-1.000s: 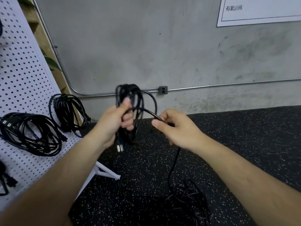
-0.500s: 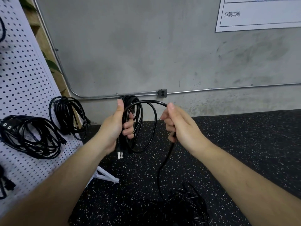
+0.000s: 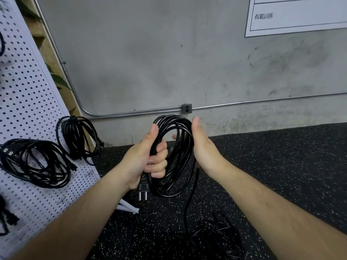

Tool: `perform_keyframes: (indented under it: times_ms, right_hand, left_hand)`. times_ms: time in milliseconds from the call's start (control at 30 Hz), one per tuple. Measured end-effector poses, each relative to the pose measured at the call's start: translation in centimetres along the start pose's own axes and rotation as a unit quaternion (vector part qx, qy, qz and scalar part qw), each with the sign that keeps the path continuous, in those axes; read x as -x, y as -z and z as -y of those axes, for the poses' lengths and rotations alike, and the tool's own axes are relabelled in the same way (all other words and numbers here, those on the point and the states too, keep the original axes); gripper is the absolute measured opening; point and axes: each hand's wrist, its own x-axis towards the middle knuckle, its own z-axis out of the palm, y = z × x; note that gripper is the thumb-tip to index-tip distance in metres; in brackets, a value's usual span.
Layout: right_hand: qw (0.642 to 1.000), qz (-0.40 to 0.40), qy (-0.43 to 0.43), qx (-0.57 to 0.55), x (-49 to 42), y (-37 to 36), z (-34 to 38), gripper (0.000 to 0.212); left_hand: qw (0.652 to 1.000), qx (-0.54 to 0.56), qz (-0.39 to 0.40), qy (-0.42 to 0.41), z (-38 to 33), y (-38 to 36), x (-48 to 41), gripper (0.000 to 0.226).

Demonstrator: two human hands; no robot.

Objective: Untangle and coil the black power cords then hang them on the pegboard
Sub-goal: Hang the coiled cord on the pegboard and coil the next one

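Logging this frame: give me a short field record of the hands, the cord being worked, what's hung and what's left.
left hand: grips the coil's left side
right hand: lies against the coil's right side, thumb up
coil: black, upright loops between both hands
plug: hangs below the left hand, prongs down
loose tail: runs down to the tangled pile on the floor
pegboard: at left, at least two coiled cords hung

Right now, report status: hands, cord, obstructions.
Left hand grips the coil; right hand flat against its right side. Tail not yet wound, trailing into the floor tangle. Nothing between coil and pegboard.
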Motion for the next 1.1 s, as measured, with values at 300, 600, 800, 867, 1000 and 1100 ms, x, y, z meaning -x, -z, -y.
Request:
perform_keyframes:
  times_ms: [300,600,800,867,1000,1100]
  right_hand:
    - [0.985,-0.098,0.076,0.124,-0.7,-0.4,-0.6,0.058]
    - [0.996,-0.017,-0.081,0.032,-1.0,0.0,0.1,0.062]
    - [0.982,0.117,-0.103,-0.109,-0.8,-0.1,-3.1,0.087]
    - [0.972,0.178,-0.103,-0.115,-0.2,-0.3,-4.5,0.076]
    - [0.938,0.301,-0.169,0.041,2.2,-0.9,-7.4,0.053]
    - [0.879,0.348,-0.212,0.248,3.5,-0.9,-9.1,0.028]
  left_hand:
    - [0.987,-0.154,-0.024,-0.029,0.6,-0.7,-0.4,0.056]
    - [0.966,-0.22,-0.069,-0.114,1.7,-1.0,-0.6,0.045]
    - [0.976,-0.056,-0.136,-0.158,-1.0,-0.5,-0.4,0.042]
    - [0.971,0.004,-0.161,-0.176,-1.9,0.1,-0.5,0.041]
    - [0.954,0.038,-0.211,-0.209,-3.5,2.0,-0.6,0.042]
    - [0.94,0.041,-0.251,-0.226,-4.0,3.0,-0.5,0.043]
